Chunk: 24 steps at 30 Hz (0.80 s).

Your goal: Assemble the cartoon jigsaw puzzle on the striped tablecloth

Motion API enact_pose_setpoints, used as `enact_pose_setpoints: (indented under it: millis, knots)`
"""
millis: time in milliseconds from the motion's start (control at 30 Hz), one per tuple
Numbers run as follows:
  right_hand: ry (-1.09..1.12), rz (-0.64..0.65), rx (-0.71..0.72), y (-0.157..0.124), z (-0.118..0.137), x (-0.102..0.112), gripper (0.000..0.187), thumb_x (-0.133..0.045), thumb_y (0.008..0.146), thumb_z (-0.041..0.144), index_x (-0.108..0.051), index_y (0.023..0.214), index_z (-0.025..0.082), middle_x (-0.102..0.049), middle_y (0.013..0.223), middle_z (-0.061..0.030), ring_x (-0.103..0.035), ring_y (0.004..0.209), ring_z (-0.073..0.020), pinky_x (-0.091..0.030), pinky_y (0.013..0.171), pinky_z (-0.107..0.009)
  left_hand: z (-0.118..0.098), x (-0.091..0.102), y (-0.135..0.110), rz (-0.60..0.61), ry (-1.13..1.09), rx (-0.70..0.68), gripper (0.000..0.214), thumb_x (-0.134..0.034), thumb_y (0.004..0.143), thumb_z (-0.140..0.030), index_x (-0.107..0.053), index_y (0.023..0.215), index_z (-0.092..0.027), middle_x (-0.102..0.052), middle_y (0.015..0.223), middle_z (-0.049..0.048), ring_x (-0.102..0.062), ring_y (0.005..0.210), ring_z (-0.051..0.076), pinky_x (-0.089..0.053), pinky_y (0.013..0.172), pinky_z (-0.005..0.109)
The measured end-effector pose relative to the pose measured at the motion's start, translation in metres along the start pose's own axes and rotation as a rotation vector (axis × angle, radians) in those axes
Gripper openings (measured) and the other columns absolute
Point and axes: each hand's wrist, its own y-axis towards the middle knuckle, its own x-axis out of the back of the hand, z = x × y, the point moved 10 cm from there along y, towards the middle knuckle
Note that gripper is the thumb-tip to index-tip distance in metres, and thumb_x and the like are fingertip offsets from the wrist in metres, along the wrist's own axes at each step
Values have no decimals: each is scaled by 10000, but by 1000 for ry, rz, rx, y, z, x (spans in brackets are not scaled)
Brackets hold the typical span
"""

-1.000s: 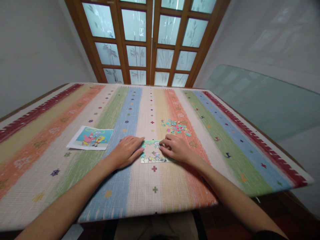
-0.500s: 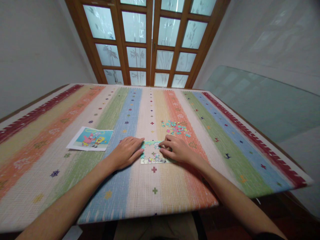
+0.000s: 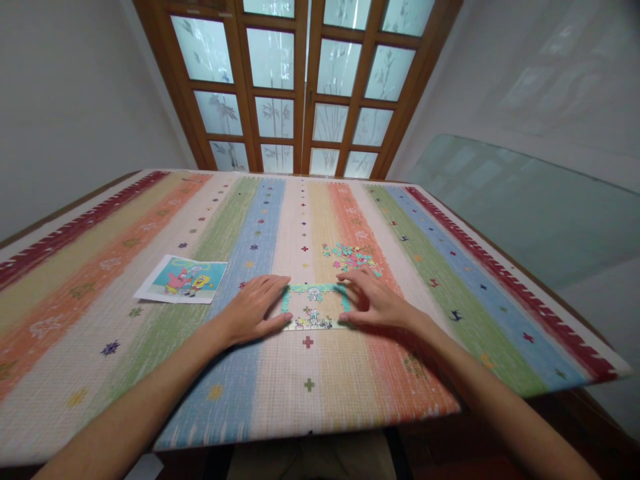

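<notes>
A partly joined jigsaw puzzle (image 3: 313, 323) lies flat on the striped tablecloth before me, its frame of pieces linked around an open middle. A cluster with a pale cartoon face hangs from its top edge inside. My left hand (image 3: 260, 307) rests at the puzzle's left edge, fingers and thumb apart, holding nothing visible. At the right edge is my right hand (image 3: 373, 300), thumb and fingers spread around that side with a gap between them. Behind the right hand sits a pile of loose puzzle pieces (image 3: 345, 255), mostly turquoise, pink and yellow.
To the left lies a printed reference picture (image 3: 185, 279) of cartoon figures on white paper. The striped tablecloth (image 3: 310, 363) covers the wide table. Wooden glazed doors (image 3: 300, 100) stand beyond it, and a pale glass panel (image 3: 525, 200) leans at the right wall.
My right hand has moved right, from the cartoon-face cluster to the puzzle's right edge, and its fingers have spread. The left hand stays at the left edge, its thumb slightly lower.
</notes>
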Motion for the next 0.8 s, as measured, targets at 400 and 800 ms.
enact_pose_setpoints:
  millis: [400, 800]
  knots:
    - [18, 2, -40, -17, -1, -7, 990, -886, 690, 441, -415, 1537, 240, -546, 1451, -186, -504, 1346, -406, -435, 1106, -584, -1, -7, -2, 57, -28, 21, 935, -734, 799, -605, -330, 1539, -200, -545, 1441, 184, -531, 1292, 392, -468, 1073, 565]
    - [31, -31, -35, -19, -5, -6, 943, -863, 723, 429, -428, 1530, 210, -573, 1378, -186, -516, 1308, -376, -423, 1118, -579, 3, -9, -1, 74, -18, 51, 857, -704, 857, -584, -331, 1521, -192, -557, 1416, 173, -534, 1287, 370, -458, 1084, 529]
